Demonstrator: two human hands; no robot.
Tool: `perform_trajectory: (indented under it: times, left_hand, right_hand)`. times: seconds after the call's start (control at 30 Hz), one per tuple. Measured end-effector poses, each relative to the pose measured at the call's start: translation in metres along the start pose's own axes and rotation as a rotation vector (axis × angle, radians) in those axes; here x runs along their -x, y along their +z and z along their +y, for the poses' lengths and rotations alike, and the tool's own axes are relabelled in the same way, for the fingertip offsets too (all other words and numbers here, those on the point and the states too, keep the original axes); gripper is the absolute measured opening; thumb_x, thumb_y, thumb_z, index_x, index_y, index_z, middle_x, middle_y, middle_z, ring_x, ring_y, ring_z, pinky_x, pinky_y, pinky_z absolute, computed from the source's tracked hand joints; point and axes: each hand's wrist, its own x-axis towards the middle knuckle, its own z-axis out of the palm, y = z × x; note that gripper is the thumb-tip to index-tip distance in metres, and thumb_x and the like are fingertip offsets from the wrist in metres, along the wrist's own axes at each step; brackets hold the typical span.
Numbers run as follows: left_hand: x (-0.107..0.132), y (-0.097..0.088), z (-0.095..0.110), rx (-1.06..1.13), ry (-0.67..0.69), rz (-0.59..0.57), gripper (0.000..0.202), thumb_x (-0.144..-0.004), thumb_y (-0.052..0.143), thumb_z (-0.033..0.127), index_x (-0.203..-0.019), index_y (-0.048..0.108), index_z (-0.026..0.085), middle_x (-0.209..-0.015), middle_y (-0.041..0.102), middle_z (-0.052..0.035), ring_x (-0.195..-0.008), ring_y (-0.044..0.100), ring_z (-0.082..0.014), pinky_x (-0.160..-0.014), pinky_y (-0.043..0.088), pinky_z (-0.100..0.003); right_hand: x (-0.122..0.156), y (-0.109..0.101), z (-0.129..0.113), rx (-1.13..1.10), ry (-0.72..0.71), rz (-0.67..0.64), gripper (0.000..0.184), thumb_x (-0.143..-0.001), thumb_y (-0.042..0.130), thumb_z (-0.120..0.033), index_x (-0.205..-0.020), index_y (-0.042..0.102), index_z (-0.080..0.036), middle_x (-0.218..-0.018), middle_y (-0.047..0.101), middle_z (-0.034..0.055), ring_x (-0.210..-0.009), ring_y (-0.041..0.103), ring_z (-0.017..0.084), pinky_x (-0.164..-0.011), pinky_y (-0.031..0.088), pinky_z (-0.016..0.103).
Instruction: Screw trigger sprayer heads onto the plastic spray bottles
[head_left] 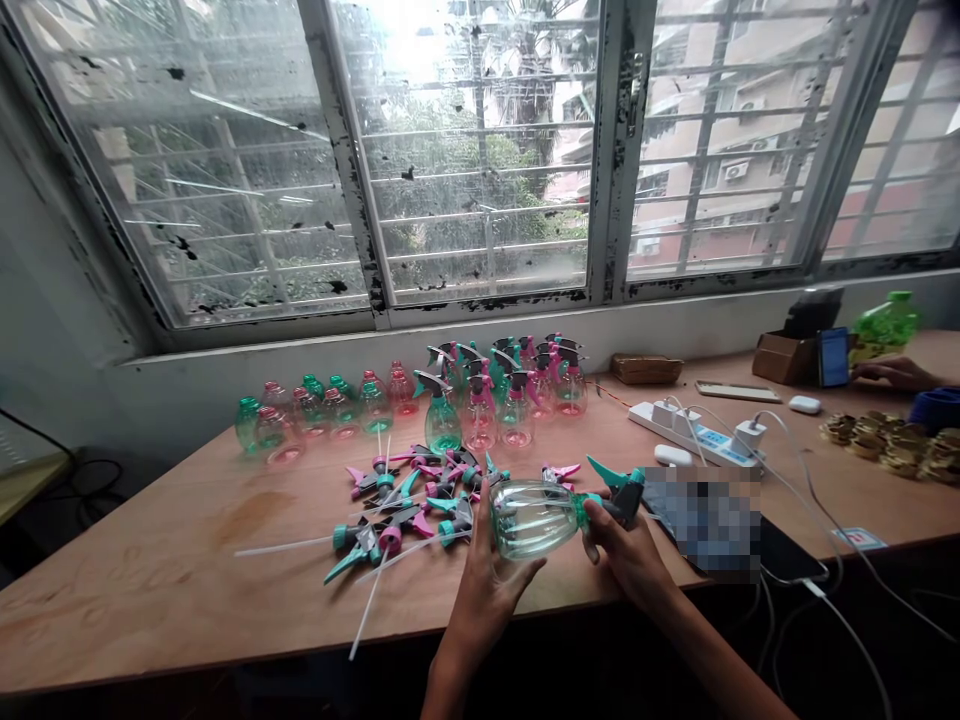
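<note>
A clear green spray bottle [534, 517] lies sideways just above the table's front edge, held in both hands. My left hand [486, 580] cups the bottle's base from below, fingers wrapped round it. My right hand [624, 548] is closed on the bottle's neck, at the teal trigger head [619, 489] fitted there. Left of the bottle lies a pile of loose pink and teal trigger heads [409, 500] with long white dip tubes.
Open green and pink bottles [322, 412] and capped ones [499, 395] stand in rows under the window. A power strip [694, 433] with chargers and cables lies to the right, near a phone [736, 391]. Another person's hand [892, 373] rests at the far right.
</note>
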Motion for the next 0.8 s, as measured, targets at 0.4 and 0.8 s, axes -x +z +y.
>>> perform_trajectory:
  times: [0.4,0.8]
  left_hand:
    - [-0.0023,-0.002,-0.0018,-0.01,0.028,-0.014,0.113,-0.081,0.084,0.039,-0.162,0.006,0.041,-0.173,0.018,-0.0061,-0.157,0.023,-0.0361,-0.128,0.022,-0.053]
    - [-0.0033,-0.0025,-0.0055,-0.114,0.096,0.025,0.099,-0.089,0.075,0.034,-0.162,0.008,0.042,-0.174,0.015,-0.0029,-0.16,0.012,-0.0315,-0.13,0.011,-0.053]
  right_hand:
    - [0.0014,-0.0047,0.0028,0.021,0.039,-0.106,0.03,-0.09,0.078,-0.042,-0.094,0.056,-0.022,-0.054,0.06,-0.0068,-0.037,0.052,0.01,-0.04,0.04,0.021]
    - [0.0001,-0.0067,0.0067,0.055,0.057,-0.104,0.034,-0.089,0.079,-0.044,-0.097,0.055,-0.021,-0.056,0.063,-0.0045,-0.039,0.054,0.012,-0.042,0.039,0.023]
